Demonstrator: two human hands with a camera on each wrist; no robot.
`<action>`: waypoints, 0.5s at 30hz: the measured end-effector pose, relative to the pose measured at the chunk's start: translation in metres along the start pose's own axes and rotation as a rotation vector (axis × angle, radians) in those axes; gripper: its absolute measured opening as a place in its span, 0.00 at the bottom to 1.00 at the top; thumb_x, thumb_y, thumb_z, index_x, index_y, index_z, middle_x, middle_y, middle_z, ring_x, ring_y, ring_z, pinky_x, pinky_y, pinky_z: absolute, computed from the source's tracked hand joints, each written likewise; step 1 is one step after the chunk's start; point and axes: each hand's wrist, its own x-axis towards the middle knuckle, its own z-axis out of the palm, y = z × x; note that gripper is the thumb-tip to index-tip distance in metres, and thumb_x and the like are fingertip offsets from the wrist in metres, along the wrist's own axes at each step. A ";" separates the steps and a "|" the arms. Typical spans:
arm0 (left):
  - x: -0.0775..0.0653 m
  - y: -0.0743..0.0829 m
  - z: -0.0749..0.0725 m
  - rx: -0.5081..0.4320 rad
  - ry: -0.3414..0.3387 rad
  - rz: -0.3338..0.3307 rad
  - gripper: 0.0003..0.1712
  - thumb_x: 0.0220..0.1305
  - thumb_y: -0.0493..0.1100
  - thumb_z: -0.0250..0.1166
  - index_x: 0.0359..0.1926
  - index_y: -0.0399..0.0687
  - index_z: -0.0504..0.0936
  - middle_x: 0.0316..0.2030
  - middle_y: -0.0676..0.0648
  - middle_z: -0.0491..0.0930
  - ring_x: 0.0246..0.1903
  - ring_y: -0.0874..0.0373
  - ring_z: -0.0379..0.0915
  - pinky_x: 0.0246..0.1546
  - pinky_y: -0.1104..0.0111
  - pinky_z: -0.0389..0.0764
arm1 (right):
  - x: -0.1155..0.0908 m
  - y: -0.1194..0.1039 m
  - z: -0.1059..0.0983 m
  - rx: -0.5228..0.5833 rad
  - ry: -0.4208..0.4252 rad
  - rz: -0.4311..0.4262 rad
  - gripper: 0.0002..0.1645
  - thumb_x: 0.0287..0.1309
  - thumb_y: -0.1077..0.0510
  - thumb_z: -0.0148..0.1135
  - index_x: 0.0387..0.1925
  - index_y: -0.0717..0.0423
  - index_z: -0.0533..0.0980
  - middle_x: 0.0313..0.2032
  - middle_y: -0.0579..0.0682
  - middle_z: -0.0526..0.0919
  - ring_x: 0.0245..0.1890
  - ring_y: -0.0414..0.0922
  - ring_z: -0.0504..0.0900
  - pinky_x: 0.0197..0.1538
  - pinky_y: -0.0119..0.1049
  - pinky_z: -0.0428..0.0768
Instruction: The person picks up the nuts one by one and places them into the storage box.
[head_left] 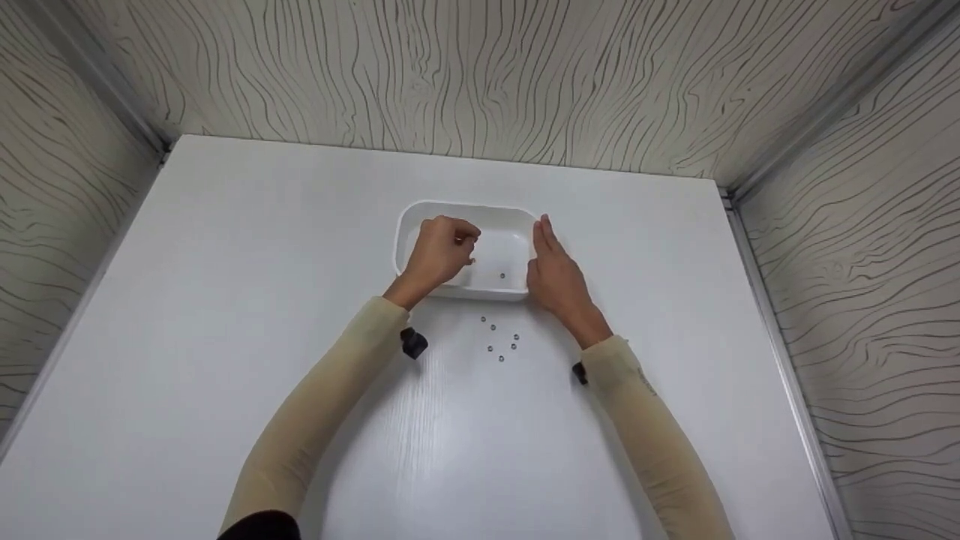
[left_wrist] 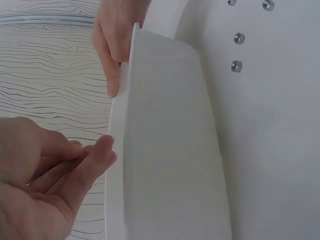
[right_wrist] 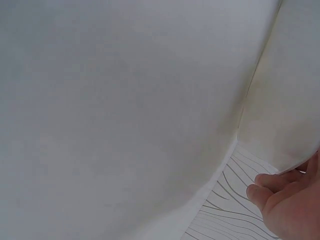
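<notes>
A shallow white plastic box stands on the table. Over its left half is my left hand, fingers curled in toward the thumb above the inside. In the left wrist view those fingertips are drawn together beside the rim; I cannot tell whether they hold anything. My right hand grips the box's right end, its rim between thumb and fingers. One small metal nut lies in the box, and a tiny shiny spot shows by the left thumb. Several hex nuts are scattered in front of the box.
The white table spreads toward me and to both sides. Wood-grain patterned panels rise behind it and at left and right, with grey metal strips along the corners. Both forearms wear beige sleeves with black wrist cameras.
</notes>
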 end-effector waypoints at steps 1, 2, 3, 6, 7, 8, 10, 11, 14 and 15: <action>-0.002 0.000 -0.002 0.026 0.019 -0.001 0.13 0.72 0.33 0.62 0.51 0.34 0.89 0.44 0.38 0.91 0.37 0.48 0.91 0.37 0.67 0.91 | 0.000 0.000 0.000 -0.002 0.002 -0.002 0.38 0.80 0.56 0.42 0.83 0.61 0.46 0.86 0.54 0.43 0.85 0.54 0.51 0.85 0.50 0.58; -0.004 0.000 -0.004 0.059 0.040 -0.003 0.13 0.72 0.35 0.63 0.50 0.35 0.90 0.42 0.39 0.91 0.35 0.50 0.91 0.35 0.68 0.90 | 0.000 0.000 0.001 -0.002 0.002 -0.001 0.38 0.80 0.56 0.41 0.83 0.61 0.45 0.86 0.54 0.43 0.85 0.54 0.51 0.85 0.50 0.58; -0.005 0.000 -0.006 0.099 0.063 -0.005 0.12 0.72 0.37 0.64 0.49 0.37 0.90 0.40 0.40 0.92 0.32 0.53 0.89 0.32 0.69 0.88 | 0.001 0.000 0.001 0.000 0.001 0.000 0.38 0.79 0.56 0.41 0.83 0.61 0.45 0.86 0.54 0.43 0.85 0.53 0.51 0.85 0.50 0.58; -0.010 -0.001 -0.011 0.237 0.135 -0.007 0.12 0.72 0.45 0.67 0.45 0.43 0.92 0.30 0.45 0.91 0.23 0.60 0.81 0.23 0.72 0.76 | 0.001 0.000 0.002 -0.007 0.006 0.000 0.39 0.79 0.57 0.42 0.83 0.61 0.46 0.86 0.54 0.44 0.85 0.54 0.52 0.85 0.50 0.60; -0.012 -0.001 -0.013 0.267 0.154 -0.006 0.13 0.72 0.46 0.67 0.45 0.43 0.93 0.27 0.46 0.90 0.20 0.60 0.77 0.20 0.72 0.72 | 0.001 0.000 0.002 -0.010 0.009 -0.001 0.39 0.79 0.57 0.42 0.83 0.61 0.46 0.86 0.54 0.44 0.84 0.54 0.53 0.85 0.50 0.60; -0.013 -0.002 -0.014 0.289 0.169 -0.002 0.13 0.72 0.46 0.67 0.44 0.43 0.93 0.25 0.46 0.89 0.19 0.60 0.74 0.19 0.71 0.69 | 0.001 0.001 0.002 -0.012 0.011 -0.002 0.39 0.79 0.57 0.42 0.83 0.61 0.47 0.86 0.54 0.44 0.84 0.54 0.53 0.84 0.50 0.61; -0.015 -0.005 -0.016 0.325 0.193 0.014 0.13 0.72 0.46 0.67 0.44 0.43 0.93 0.25 0.46 0.87 0.20 0.59 0.74 0.20 0.70 0.69 | 0.001 0.001 0.002 -0.016 0.018 -0.005 0.39 0.78 0.57 0.43 0.83 0.62 0.47 0.86 0.54 0.45 0.84 0.54 0.54 0.84 0.51 0.62; -0.016 -0.007 -0.017 0.338 0.201 0.021 0.13 0.72 0.46 0.67 0.43 0.42 0.93 0.27 0.45 0.88 0.22 0.58 0.75 0.21 0.69 0.71 | 0.002 0.001 0.002 -0.014 0.020 -0.004 0.39 0.78 0.57 0.43 0.83 0.61 0.48 0.86 0.54 0.45 0.84 0.54 0.54 0.84 0.50 0.62; -0.018 -0.011 -0.019 0.362 0.209 0.047 0.12 0.72 0.44 0.67 0.44 0.41 0.93 0.35 0.43 0.88 0.32 0.54 0.81 0.30 0.63 0.82 | 0.001 0.002 0.002 -0.005 0.010 -0.002 0.39 0.78 0.57 0.43 0.83 0.61 0.47 0.86 0.53 0.43 0.84 0.53 0.54 0.84 0.49 0.62; -0.019 -0.012 -0.020 0.367 0.209 0.055 0.11 0.72 0.43 0.67 0.44 0.41 0.92 0.38 0.42 0.88 0.37 0.52 0.82 0.35 0.61 0.85 | 0.001 0.002 0.001 0.000 0.007 0.001 0.39 0.79 0.56 0.43 0.83 0.60 0.47 0.86 0.53 0.43 0.84 0.53 0.54 0.84 0.49 0.62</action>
